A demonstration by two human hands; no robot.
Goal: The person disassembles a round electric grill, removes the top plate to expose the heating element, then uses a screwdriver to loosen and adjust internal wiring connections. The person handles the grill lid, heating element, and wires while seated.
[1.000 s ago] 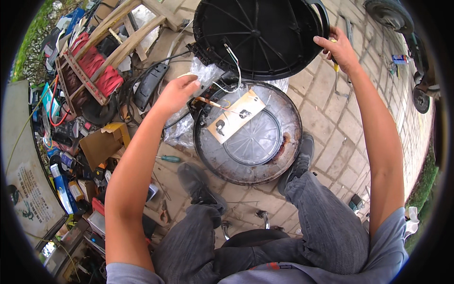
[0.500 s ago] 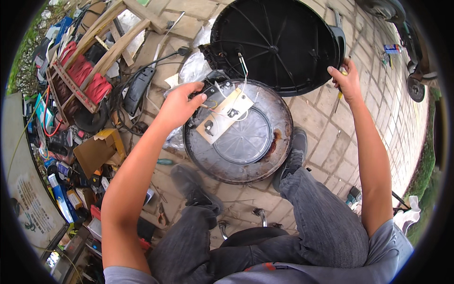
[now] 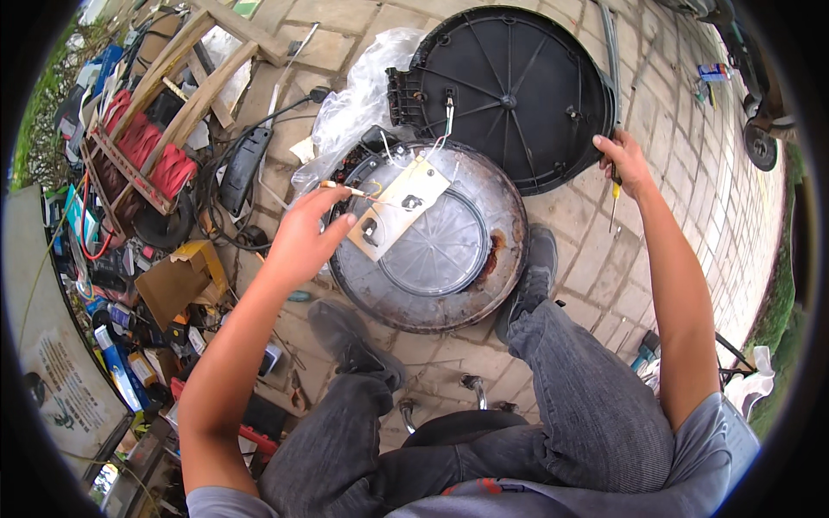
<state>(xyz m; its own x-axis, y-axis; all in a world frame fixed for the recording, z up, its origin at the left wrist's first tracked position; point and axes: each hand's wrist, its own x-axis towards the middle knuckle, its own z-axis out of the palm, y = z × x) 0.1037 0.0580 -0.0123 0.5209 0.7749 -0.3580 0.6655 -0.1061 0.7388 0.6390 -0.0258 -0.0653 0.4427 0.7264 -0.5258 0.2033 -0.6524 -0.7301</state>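
Note:
My left hand (image 3: pixel 306 233) hovers at the left edge of the round, rust-stained metal pan (image 3: pixel 492 289), thumb and index finger apart beside a thin orange-and-white wired piece (image 3: pixel 341 186). On the pan lies a pale rectangular plate (image 3: pixel 390 216) with black fittings and loose wires. Upper right of it, the round black plastic lid (image 3: pixel 527 121) shows its ribbed underside, wired toward the plate. My right hand (image 3: pixel 626 168) grips a yellow-handled screwdriver (image 3: pixel 616 192), blade downward, with the thumb at the lid's right rim.
Cluttered boxes (image 3: pixel 177 285), tools, a wooden frame (image 3: pixel 199 95) with red material and black cables (image 3: pixel 220 216) fill the left. Clear plastic wrap (image 3: pixel 363 82) lies behind the pan. My feet (image 3: pixel 527 276) flank it on paving. A wheeled object (image 3: pixel 758 151) stands far right.
The black lid has come down behind the pan and shifted right, with my right hand following downward. My left hand has moved down and left.

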